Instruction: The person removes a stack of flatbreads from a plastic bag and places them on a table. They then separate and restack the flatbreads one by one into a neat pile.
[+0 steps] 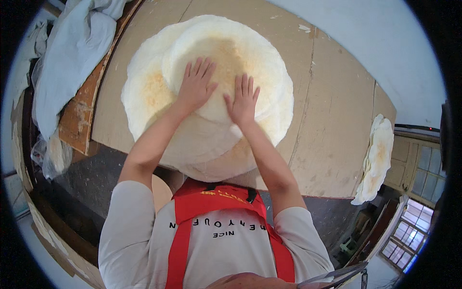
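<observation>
Large round thin flatbreads, pale with toasted brown patches, lie overlapping in a wide pile before me. My left hand (pixel 197 85) rests palm down on the top flatbread (pixel 220 45), fingers spread. Slightly nearer to me and to the right, my right hand (pixel 243 100) lies flat on the same bread with its thumb out. Neither hand grips anything. Beneath, other flatbreads (pixel 148 90) fan out to the left, the right and towards my apron. The near edge of the pile reaches over the table's front edge, and my forearms hide parts of it.
The pile lies on a cardboard-covered table (pixel 332 108). At its right end, another stack of flatbreads (pixel 377 159) overhangs the edge. On the left are a wooden board (pixel 81 112) and a draped white cloth (pixel 77 50). A round stool seat (pixel 161 191) stands near my left side.
</observation>
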A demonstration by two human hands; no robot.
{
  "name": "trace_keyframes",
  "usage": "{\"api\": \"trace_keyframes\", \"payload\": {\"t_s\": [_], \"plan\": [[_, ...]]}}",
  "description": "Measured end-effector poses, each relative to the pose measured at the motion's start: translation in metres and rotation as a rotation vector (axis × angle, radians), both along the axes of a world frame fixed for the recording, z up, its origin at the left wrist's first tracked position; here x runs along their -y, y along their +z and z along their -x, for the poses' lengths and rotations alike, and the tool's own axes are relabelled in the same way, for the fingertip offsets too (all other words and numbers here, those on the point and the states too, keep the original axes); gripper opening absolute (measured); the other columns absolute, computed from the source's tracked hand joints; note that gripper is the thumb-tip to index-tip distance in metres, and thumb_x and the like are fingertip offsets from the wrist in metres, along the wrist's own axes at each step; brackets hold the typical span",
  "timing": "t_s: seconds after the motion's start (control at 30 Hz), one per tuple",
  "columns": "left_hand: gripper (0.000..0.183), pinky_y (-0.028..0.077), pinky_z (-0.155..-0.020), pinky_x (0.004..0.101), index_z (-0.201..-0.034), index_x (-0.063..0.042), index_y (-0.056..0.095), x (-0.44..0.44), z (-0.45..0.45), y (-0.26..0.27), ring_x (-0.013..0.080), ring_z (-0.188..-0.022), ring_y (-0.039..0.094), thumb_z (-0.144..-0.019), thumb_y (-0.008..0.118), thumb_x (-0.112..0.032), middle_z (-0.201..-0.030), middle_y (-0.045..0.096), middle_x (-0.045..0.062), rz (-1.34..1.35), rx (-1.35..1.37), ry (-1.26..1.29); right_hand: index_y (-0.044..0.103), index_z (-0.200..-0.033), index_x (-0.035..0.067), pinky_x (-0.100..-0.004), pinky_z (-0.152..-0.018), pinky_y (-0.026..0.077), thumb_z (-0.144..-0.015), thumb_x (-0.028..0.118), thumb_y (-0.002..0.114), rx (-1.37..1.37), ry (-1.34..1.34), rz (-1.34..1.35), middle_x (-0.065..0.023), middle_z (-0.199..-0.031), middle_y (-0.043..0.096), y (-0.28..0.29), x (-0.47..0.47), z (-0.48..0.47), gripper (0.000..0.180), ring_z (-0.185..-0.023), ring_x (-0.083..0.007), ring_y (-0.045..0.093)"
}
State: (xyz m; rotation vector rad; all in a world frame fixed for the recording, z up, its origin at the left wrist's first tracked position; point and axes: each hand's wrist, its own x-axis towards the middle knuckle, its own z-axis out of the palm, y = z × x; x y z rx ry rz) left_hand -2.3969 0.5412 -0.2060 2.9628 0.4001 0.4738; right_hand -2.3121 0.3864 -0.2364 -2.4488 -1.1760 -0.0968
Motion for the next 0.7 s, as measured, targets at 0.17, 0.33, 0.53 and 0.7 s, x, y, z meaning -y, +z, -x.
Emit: {"api": "trace_keyframes", "payload": {"t_s": [0.17,0.33,0.53,0.7], "plan": [[0.059,0.011,-0.102,0.0473,-0.127,-0.005,0.032,0.005,0.002,-0.007,0.0302,-0.126,0.02,-0.078,0.05,-0.031,-0.134,0.027,0.013,0.091,0.008,0.007,0.024,-0.13,0.001,-0.052,-0.101,0.005,-0.075,0.032,0.054,-0.067,0.002,-0.053,-0.0195,-0.137,0.018,-0.01,0.004,0.007,0.069,-0.128,-0.035,0.012],[0.061,0.012,-0.103,0.0449,-0.128,-0.002,0.031,0.006,-0.005,-0.017,0.0298,-0.126,0.021,-0.075,0.053,-0.025,-0.134,0.028,0.014,-0.001,0.0,-0.005,0.024,-0.13,0.0,-0.0496,-0.102,0.008,-0.075,0.036,0.055,-0.128,-0.003,-0.075,-0.0196,-0.136,0.02,-0.015,0.009,0.002,0.073,-0.128,-0.033,0.013],[0.054,0.009,-0.104,0.0421,-0.132,-0.001,0.021,0.018,0.0,0.011,0.0281,-0.128,0.016,-0.085,0.041,-0.02,-0.138,0.019,0.016,0.132,-0.159,0.116,0.025,-0.129,0.001,-0.0391,-0.101,0.021,-0.082,0.031,0.05,-0.459,0.202,-0.341,-0.0194,-0.133,0.026,0.022,0.137,0.042,0.06,-0.123,-0.0319,0.025],[0.044,0.02,-0.101,0.0383,-0.124,0.004,0.032,0.125,-0.018,0.037,0.0315,-0.122,0.028,-0.087,0.038,-0.019,-0.128,0.034,0.02,-0.079,0.096,0.027,0.034,-0.125,0.003,-0.0286,-0.083,0.042,-0.086,0.021,0.049,-0.974,-0.085,-0.378,-0.0129,-0.111,0.052,0.01,0.406,0.088,0.046,-0.095,-0.0177,0.054]]}}
